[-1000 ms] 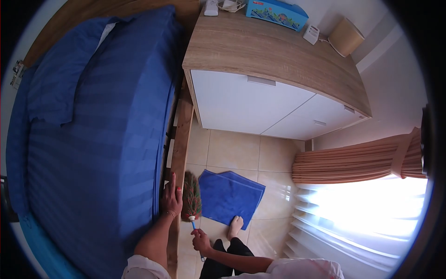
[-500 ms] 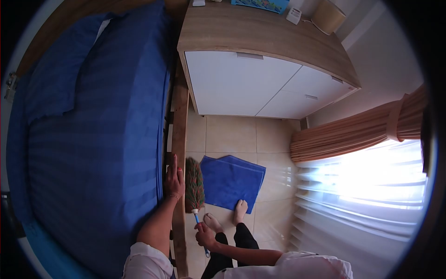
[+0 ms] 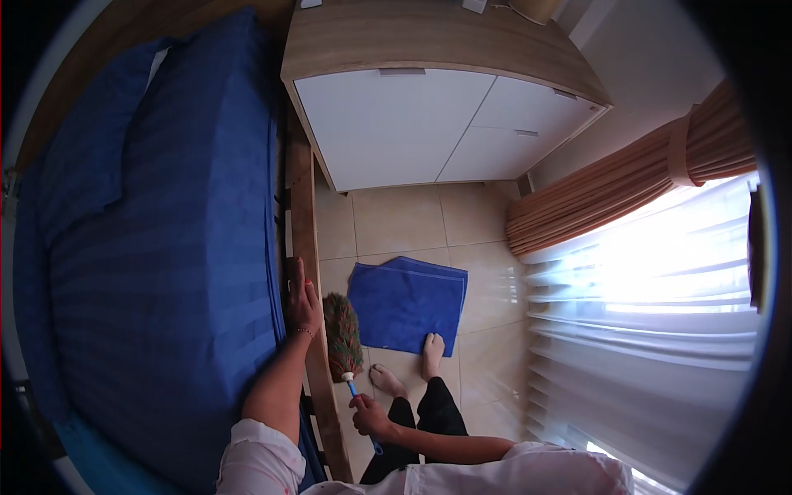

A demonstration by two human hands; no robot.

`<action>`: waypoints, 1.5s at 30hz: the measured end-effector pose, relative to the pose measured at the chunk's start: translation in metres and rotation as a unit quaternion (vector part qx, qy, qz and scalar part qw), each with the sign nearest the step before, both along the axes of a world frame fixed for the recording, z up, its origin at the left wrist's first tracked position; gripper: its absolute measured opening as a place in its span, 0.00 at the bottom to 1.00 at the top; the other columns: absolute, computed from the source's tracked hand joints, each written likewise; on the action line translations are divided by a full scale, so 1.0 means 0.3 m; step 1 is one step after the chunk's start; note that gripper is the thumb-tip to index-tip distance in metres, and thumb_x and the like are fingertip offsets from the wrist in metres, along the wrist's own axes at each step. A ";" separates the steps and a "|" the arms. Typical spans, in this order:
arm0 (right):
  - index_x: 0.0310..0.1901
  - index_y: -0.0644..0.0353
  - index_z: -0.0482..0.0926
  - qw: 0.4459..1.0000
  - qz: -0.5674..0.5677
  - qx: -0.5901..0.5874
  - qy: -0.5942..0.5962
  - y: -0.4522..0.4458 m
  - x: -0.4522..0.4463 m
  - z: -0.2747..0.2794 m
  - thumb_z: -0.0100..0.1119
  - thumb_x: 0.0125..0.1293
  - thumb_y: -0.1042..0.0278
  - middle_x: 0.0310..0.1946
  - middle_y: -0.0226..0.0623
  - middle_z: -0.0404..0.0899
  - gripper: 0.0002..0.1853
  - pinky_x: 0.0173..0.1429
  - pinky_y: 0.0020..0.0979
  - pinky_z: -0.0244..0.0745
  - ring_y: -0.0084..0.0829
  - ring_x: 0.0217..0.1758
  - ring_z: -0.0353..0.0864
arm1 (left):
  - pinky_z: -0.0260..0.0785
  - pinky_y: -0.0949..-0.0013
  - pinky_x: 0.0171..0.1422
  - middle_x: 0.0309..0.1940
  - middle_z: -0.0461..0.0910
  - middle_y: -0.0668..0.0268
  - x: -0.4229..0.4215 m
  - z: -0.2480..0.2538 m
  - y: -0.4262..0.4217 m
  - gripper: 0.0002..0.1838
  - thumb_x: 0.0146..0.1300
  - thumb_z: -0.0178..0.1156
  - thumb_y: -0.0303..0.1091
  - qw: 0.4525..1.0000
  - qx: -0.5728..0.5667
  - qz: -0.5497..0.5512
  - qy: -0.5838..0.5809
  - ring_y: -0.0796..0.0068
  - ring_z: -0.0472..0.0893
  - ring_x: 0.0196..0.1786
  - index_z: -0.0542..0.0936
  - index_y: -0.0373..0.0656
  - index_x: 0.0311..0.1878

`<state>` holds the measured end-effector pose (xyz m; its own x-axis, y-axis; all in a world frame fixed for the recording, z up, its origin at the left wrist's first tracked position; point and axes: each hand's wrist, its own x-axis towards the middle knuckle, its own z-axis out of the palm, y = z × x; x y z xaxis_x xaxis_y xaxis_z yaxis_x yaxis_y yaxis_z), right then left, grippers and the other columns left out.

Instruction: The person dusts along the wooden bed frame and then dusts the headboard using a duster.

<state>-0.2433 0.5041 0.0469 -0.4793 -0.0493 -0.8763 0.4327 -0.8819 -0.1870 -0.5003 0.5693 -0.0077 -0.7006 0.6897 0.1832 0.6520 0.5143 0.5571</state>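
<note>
Right hand (image 3: 370, 416) grips the duster (image 3: 342, 332), left hand (image 3: 304, 307) outstretched along the bed-edge rail (image 3: 304, 210), floor (image 3: 396, 221) reaching the curtain (image 3: 577, 200)

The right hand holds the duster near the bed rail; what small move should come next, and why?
Probably sweep the duster along the wooden bed rail: the right hand grips its blue handle, its fluffy head lies beside the rail, and the left hand rests on the rail, perhaps for support.

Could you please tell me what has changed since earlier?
The duster has moved back toward the person; the left foot, hidden at first, shows. The right hand still grips the handle, the left hand stays at the bed rail, the blue mat lies unmoved.
</note>
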 end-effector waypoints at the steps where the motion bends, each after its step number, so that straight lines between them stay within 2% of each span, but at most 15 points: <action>1: 0.39 0.53 0.67 0.998 0.003 -0.061 -0.010 -0.003 0.020 -0.016 0.38 0.72 0.56 0.13 0.25 0.58 0.12 0.13 0.25 0.49 0.20 0.10 0.57 | 0.58 0.62 0.68 0.68 0.58 0.58 -0.004 -0.009 0.000 0.26 0.70 0.36 0.35 1.000 -0.006 0.009 0.000 0.55 0.62 0.67 0.53 0.49 0.71; 6: 0.39 0.54 0.66 0.999 -0.035 0.019 0.035 0.177 -0.125 0.050 0.37 0.72 0.59 0.13 0.24 0.57 0.10 0.12 0.25 0.48 0.19 0.10 0.55 | 0.59 0.61 0.66 0.67 0.60 0.55 0.005 0.007 -0.003 0.26 0.70 0.37 0.36 0.999 -0.001 0.016 -0.044 0.53 0.62 0.67 0.53 0.51 0.71; 8: 0.40 0.54 0.66 0.989 -0.041 0.123 0.078 0.249 -0.207 0.049 0.38 0.72 0.58 0.13 0.24 0.57 0.10 0.13 0.24 0.48 0.18 0.10 0.54 | 0.62 0.58 0.64 0.65 0.62 0.55 0.000 0.008 -0.008 0.26 0.69 0.38 0.37 0.998 0.009 0.014 -0.058 0.51 0.65 0.64 0.53 0.53 0.71; 11: 0.41 0.53 0.66 0.986 -0.064 0.096 0.123 0.261 -0.234 0.062 0.38 0.72 0.57 0.13 0.24 0.57 0.11 0.13 0.23 0.48 0.17 0.11 0.54 | 0.63 0.58 0.63 0.65 0.62 0.56 0.022 0.036 -0.007 0.27 0.69 0.39 0.38 0.999 -0.023 0.026 -0.030 0.50 0.66 0.63 0.53 0.54 0.71; 15: 0.41 0.53 0.66 0.999 0.007 0.009 0.033 0.067 -0.058 0.046 0.37 0.73 0.55 0.13 0.24 0.56 0.11 0.13 0.24 0.48 0.18 0.11 0.56 | 0.60 0.60 0.66 0.67 0.60 0.57 0.002 -0.001 0.001 0.26 0.69 0.38 0.37 0.998 -0.021 0.027 -0.049 0.54 0.63 0.66 0.54 0.55 0.71; 17: 0.42 0.53 0.65 0.993 0.019 -0.111 0.021 0.012 0.056 0.012 0.36 0.73 0.55 0.13 0.24 0.55 0.11 0.13 0.24 0.48 0.19 0.10 0.55 | 0.60 0.61 0.66 0.67 0.60 0.57 -0.004 -0.018 0.000 0.26 0.69 0.38 0.37 0.999 -0.005 0.022 -0.041 0.54 0.63 0.66 0.54 0.55 0.71; 20: 0.42 0.53 0.64 0.989 0.010 -0.145 0.018 0.011 0.075 -0.024 0.35 0.73 0.56 0.13 0.24 0.55 0.11 0.13 0.24 0.48 0.20 0.11 0.55 | 0.60 0.61 0.66 0.67 0.61 0.59 -0.005 -0.035 0.004 0.26 0.69 0.37 0.36 1.000 0.017 0.018 -0.016 0.55 0.64 0.66 0.54 0.55 0.71; 28: 0.40 0.49 0.62 0.990 -0.027 0.056 0.128 0.173 -0.210 0.020 0.39 0.72 0.54 0.15 0.23 0.55 0.09 0.16 0.22 0.48 0.18 0.13 0.53 | 0.62 0.60 0.65 0.67 0.61 0.59 0.004 -0.007 -0.003 0.26 0.69 0.38 0.35 0.998 -0.003 0.027 -0.048 0.54 0.65 0.65 0.54 0.54 0.71; 31: 0.40 0.47 0.61 0.993 0.016 0.051 0.105 0.065 -0.146 -0.037 0.38 0.72 0.52 0.15 0.23 0.54 0.10 0.16 0.22 0.48 0.18 0.13 0.53 | 0.63 0.60 0.63 0.66 0.62 0.58 0.004 0.009 0.003 0.26 0.68 0.38 0.35 1.000 0.011 0.013 -0.018 0.53 0.65 0.64 0.54 0.54 0.71; 34: 0.39 0.47 0.60 0.996 0.054 -0.018 0.062 -0.013 -0.035 -0.085 0.38 0.72 0.52 0.14 0.23 0.54 0.10 0.15 0.22 0.48 0.18 0.12 0.53 | 0.62 0.60 0.64 0.66 0.62 0.57 0.002 -0.009 0.004 0.27 0.68 0.38 0.35 0.998 -0.038 0.035 -0.031 0.52 0.65 0.65 0.54 0.54 0.71; 36: 0.38 0.47 0.60 0.991 0.052 -0.121 0.034 -0.018 0.002 -0.109 0.39 0.72 0.52 0.14 0.23 0.54 0.10 0.15 0.23 0.47 0.19 0.12 0.53 | 0.64 0.59 0.62 0.65 0.63 0.56 -0.002 -0.012 0.012 0.27 0.68 0.38 0.34 1.000 0.011 0.024 -0.002 0.51 0.66 0.63 0.54 0.54 0.71; 38: 0.38 0.47 0.60 0.992 0.025 -0.112 0.042 0.011 -0.024 -0.130 0.39 0.72 0.52 0.14 0.23 0.53 0.10 0.14 0.23 0.47 0.19 0.12 0.53 | 0.66 0.58 0.59 0.64 0.64 0.56 -0.003 -0.012 0.018 0.27 0.68 0.38 0.34 0.998 0.041 0.018 0.032 0.51 0.69 0.60 0.54 0.53 0.71; 41: 0.37 0.49 0.61 0.997 -0.024 -0.037 0.066 0.144 -0.166 -0.080 0.36 0.73 0.55 0.13 0.25 0.55 0.10 0.13 0.24 0.47 0.21 0.10 0.54 | 0.68 0.57 0.56 0.63 0.65 0.55 0.010 0.022 0.017 0.27 0.68 0.37 0.34 0.999 -0.031 0.041 -0.008 0.50 0.71 0.58 0.53 0.55 0.71; 43: 0.37 0.49 0.61 0.996 -0.013 0.008 0.083 0.238 -0.270 -0.065 0.37 0.73 0.54 0.13 0.24 0.54 0.10 0.13 0.24 0.47 0.20 0.11 0.54 | 0.56 0.63 0.69 0.69 0.57 0.57 0.005 0.021 0.014 0.26 0.69 0.36 0.32 0.994 -0.044 0.032 -0.091 0.55 0.60 0.68 0.53 0.49 0.71; 45: 0.37 0.48 0.60 0.994 -0.004 0.050 0.098 0.242 -0.298 -0.050 0.37 0.73 0.53 0.14 0.23 0.53 0.10 0.14 0.23 0.47 0.19 0.12 0.53 | 0.57 0.62 0.69 0.68 0.57 0.58 0.005 0.029 0.015 0.27 0.68 0.36 0.32 0.994 -0.051 0.035 -0.088 0.54 0.61 0.67 0.52 0.49 0.71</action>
